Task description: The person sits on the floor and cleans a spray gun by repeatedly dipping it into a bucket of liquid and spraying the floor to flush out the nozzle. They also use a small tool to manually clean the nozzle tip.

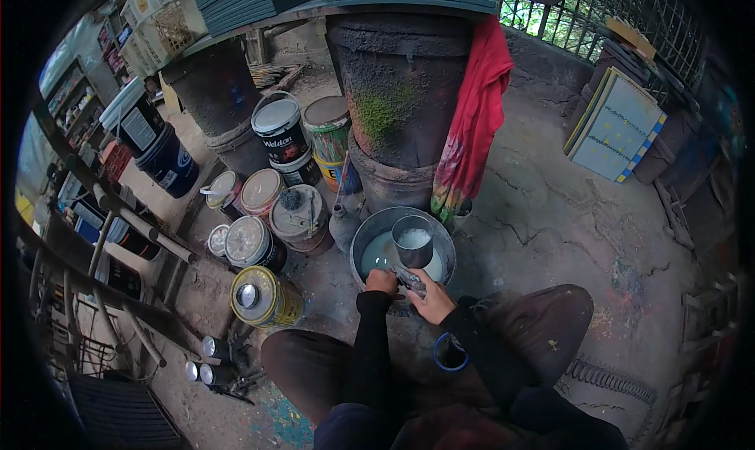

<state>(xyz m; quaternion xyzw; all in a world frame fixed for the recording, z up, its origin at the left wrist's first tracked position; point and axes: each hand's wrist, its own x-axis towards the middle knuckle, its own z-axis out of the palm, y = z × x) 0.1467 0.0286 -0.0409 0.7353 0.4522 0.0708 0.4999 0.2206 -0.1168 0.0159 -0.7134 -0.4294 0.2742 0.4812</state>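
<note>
In front of me stands a round grey metal bucket point(362, 234) holding milky pale liquid point(380, 253). Over its right half is a dark metal dipper point(414, 255) with whitish liquid inside. My right hand point(432, 299) is closed around the dipper's grey, stained handle at the near side of the bucket. Beside it, my left hand point(381, 283) is curled into a closed grip by the near rim, close to the handle's end. What lies within its fingers is hidden.
Left of the bucket stand a grey bottle point(343, 228), several lidded paint buckets point(299, 214) and a yellow tin point(267, 297). Large dark barrels point(401, 96) rise behind, one with a red cloth point(476, 112) hanging down it. A metal spring point(613, 382) lies at right.
</note>
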